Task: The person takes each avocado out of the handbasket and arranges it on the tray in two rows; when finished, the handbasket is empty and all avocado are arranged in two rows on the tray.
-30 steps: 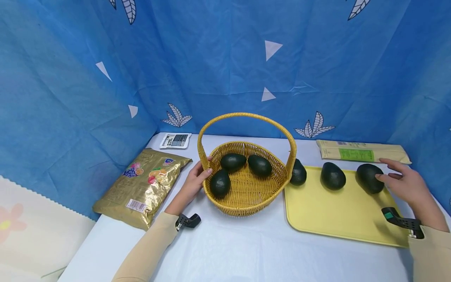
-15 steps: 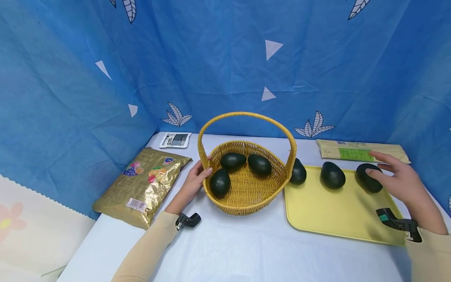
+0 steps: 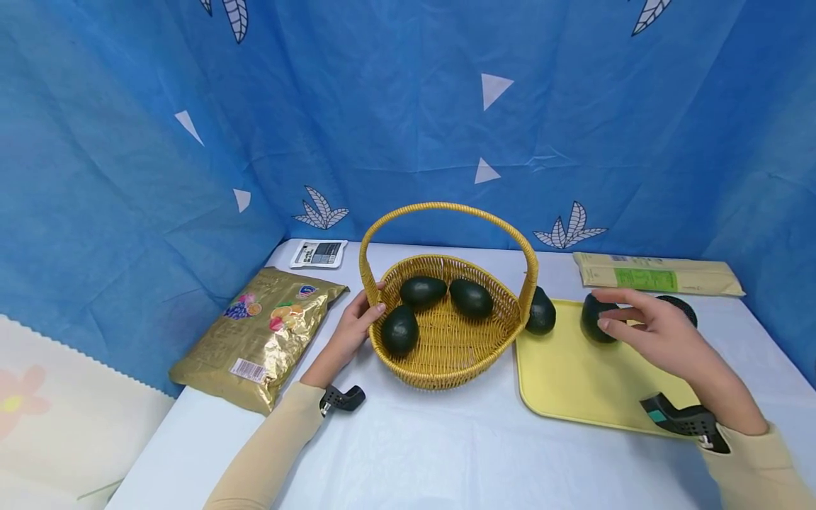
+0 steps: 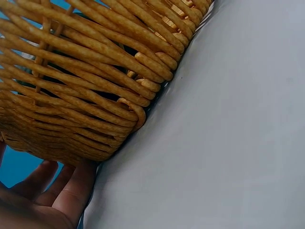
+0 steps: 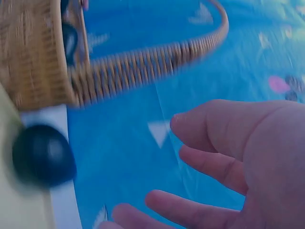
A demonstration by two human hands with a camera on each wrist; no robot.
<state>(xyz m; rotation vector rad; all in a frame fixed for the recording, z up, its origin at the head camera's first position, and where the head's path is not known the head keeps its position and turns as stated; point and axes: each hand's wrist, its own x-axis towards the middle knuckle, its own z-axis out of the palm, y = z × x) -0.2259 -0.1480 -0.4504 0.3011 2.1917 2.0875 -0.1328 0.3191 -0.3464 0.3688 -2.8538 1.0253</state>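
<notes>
Left fingers (image 4: 75,193) hold the woven basket (image 3: 446,352) (oval avocados (image 3: 399,331) inside).

It's a makeshift fabric booth here! Blue leaf-print curtain (image 3: 408,106) wraps the back and sides of a white counter (image 3: 446,439), cream flower-print cloth (image 3: 76,411) shows far left; home or studio, I can't tell.

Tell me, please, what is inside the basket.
Three avocados lie inside the basket. Whatever is directly under them is covered, so I cannot see it.
</notes>
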